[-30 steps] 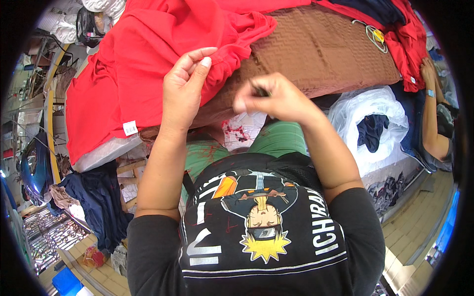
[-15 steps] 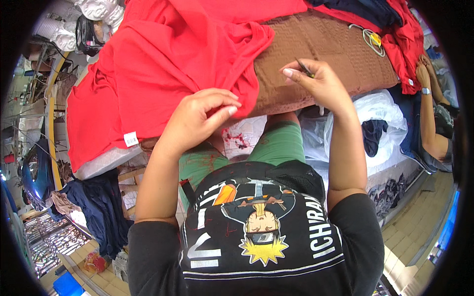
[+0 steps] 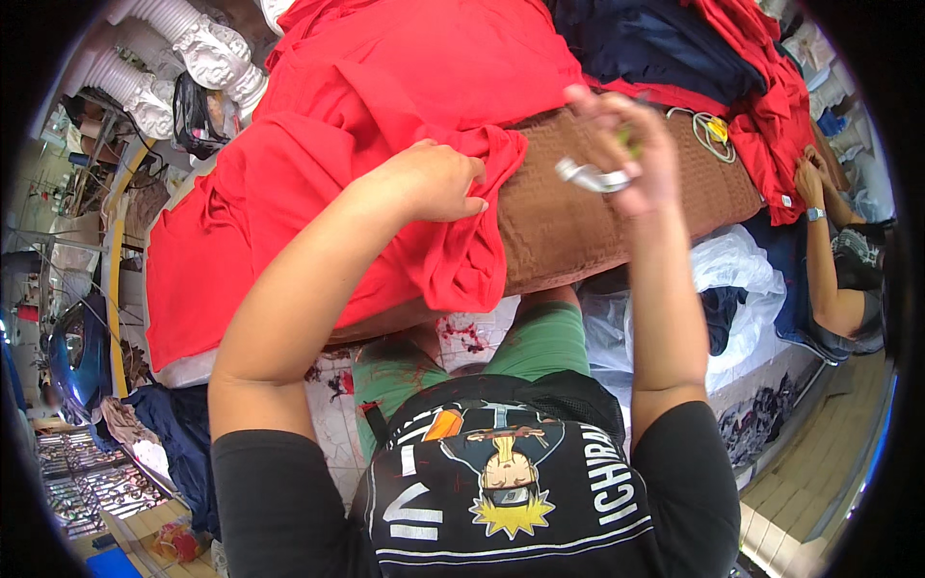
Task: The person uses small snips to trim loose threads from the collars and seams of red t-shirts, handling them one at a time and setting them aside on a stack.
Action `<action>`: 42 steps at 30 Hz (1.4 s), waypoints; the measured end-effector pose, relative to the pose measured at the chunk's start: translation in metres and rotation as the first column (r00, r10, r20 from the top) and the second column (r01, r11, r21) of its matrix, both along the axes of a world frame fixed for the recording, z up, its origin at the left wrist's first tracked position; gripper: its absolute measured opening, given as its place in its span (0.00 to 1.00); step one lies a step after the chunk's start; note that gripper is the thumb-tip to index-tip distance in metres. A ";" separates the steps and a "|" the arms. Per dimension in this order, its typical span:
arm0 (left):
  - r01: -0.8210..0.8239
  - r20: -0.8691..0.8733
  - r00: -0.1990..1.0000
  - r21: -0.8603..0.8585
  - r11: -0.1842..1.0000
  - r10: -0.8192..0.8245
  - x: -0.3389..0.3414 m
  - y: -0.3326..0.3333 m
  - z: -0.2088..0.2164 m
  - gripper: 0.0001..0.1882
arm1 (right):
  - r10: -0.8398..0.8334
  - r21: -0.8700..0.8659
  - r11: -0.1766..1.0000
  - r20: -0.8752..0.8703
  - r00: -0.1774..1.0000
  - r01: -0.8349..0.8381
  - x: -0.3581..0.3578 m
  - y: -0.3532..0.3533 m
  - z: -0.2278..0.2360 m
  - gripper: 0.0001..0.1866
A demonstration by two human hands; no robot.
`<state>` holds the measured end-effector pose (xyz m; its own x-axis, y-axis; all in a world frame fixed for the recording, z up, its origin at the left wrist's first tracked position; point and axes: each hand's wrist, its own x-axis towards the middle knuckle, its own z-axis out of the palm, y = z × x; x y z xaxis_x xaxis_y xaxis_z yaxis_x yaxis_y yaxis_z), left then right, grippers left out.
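A red garment (image 3: 318, 183) lies bunched over a brown padded surface (image 3: 568, 231), one fold drooping over its near edge. My left hand (image 3: 438, 183) is on this cloth, its fingers bent into a fold near the right end; the fingertips are partly hidden. Raised over the brown cover, my right hand (image 3: 641, 154) is smeared by motion. In it is a small hand tool (image 3: 628, 144) with a yellow-green part, its exact kind unclear. A pale curved strip (image 3: 590, 177) shows at the same hand, and I cannot tell whether it belongs to the tool.
Dark blue cloth (image 3: 655, 48) and more red cloth (image 3: 771, 144) lie at the far right, beside a coiled cord (image 3: 711, 135). Another person's hand (image 3: 814, 178) touches that red cloth. A clear plastic bag (image 3: 747, 265) sits right of my legs; white ornate columns (image 3: 207, 53) lie far left.
My left hand has moved up and right over the red garment, whose fold now hangs lower in front. The right hand has turned and risen slightly. The garment's white tag has gone from sight.
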<state>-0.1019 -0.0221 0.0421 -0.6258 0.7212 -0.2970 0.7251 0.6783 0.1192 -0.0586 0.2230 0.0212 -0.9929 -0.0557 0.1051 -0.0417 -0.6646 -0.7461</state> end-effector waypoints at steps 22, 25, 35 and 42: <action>-0.024 -0.360 0.933 0.000 1.000 0.022 -0.002 -0.071 0.117 0.42 | -0.236 0.119 0.960 -0.142 0.961 0.254 0.009 0.048 0.084 0.13; -0.027 -0.593 0.801 0.103 0.994 0.083 0.014 -0.078 0.153 0.24 | -0.332 0.230 0.910 -0.096 0.938 0.346 -0.013 0.068 0.085 0.11; -0.086 -0.876 0.458 0.123 0.989 0.149 0.028 -0.127 0.131 0.14 | -0.466 0.538 0.718 -0.102 0.879 0.442 -0.051 0.106 0.082 0.14; -0.527 -0.477 0.574 0.407 0.746 0.666 0.087 -0.130 0.025 0.42 | -0.194 0.398 0.898 -0.021 0.981 0.186 0.036 0.069 0.008 0.09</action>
